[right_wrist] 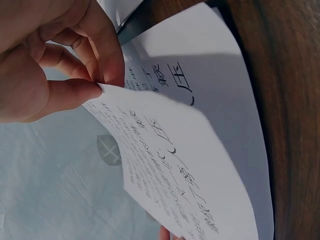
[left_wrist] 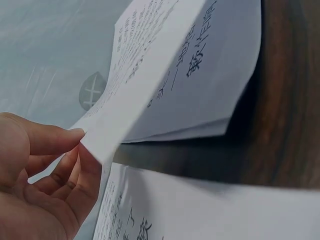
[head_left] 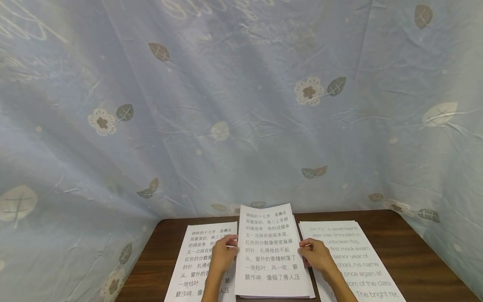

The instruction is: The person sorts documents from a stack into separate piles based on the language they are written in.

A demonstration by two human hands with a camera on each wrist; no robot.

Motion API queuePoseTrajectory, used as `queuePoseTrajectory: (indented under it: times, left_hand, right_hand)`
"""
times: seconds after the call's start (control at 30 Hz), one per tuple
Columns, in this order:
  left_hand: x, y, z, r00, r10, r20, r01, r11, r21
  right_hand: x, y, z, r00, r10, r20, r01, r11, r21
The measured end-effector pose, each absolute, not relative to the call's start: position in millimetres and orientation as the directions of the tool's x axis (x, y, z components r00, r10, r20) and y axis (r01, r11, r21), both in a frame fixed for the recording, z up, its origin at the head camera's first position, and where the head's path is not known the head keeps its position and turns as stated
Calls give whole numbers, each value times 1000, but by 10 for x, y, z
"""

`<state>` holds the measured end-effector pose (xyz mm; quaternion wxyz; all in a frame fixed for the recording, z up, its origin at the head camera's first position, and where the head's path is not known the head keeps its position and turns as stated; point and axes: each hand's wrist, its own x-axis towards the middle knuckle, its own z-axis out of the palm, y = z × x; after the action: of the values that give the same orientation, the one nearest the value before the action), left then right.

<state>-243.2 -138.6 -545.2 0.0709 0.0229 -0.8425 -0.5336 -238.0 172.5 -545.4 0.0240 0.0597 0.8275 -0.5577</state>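
Note:
A printed sheet of paper [head_left: 266, 247] with Chinese text is raised over the middle paper stack [right_wrist: 215, 45]. My left hand [head_left: 225, 253] pinches the sheet's left edge between thumb and fingers; the left wrist view shows this left hand [left_wrist: 55, 170] with its thumb on top of the paper. On the opposite edge, my right hand [head_left: 317, 255] pinches the same sheet, and the right wrist view shows the right hand [right_wrist: 65, 60] at that edge. Under the sheet, the stack's top page carries similar Chinese print. The held sheet bows slightly and stands apart from the pages below.
To the left lies another stack of Chinese-printed paper [head_left: 192, 268], partly covered by my left forearm. An English-printed stack [head_left: 362, 256] lies to the right, under my right forearm. All rest on a dark wooden table [head_left: 419, 251], with a blue patterned curtain [head_left: 241, 159] behind.

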Motion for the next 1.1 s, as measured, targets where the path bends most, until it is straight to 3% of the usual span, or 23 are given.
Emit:
queuePoseTrajectory:
  times: [0.23,1.1]
  left_hand:
    - [-2416,-1486,-5445,-990,-114,81,27,408,913]
    - [-2369,-1939,-5443,-984,-170,59,-22,442,897]
  right_hand:
    - [-2382,1648,-5488,-990,70,-121,136,301,-944]
    - [-2341,1187,-5552,-995,25,-101,104,288,-952]
